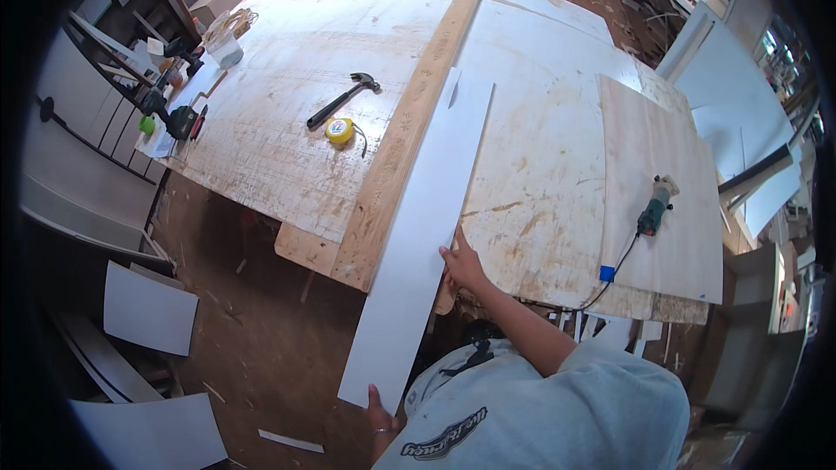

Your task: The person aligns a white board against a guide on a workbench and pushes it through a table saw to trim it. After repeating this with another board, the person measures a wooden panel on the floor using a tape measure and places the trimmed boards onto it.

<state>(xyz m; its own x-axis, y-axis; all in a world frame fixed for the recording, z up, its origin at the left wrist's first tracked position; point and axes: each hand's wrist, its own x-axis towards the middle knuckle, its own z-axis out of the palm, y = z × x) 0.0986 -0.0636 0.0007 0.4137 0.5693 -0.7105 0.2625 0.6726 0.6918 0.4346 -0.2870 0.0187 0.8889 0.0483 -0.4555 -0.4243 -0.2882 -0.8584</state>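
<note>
A long white board (413, 219) lies lengthwise beside a wooden plank (409, 119) on the worktable (535, 165), its near end sticking out past the table edge. My left hand (380, 409) grips that near end from below, thumb on the face. Further up, my right hand (460, 259) holds the board's right edge. Left of the plank are a black-handled hammer (340, 103) and a yellow tape measure (339, 130).
A corded green trimmer (653, 207) rests on a plywood sheet (657, 130) at the right. Power tools (181, 122) line the left edge. Leaning panels (723, 96) stand at the right. White offcuts (150, 307) lie low on the left.
</note>
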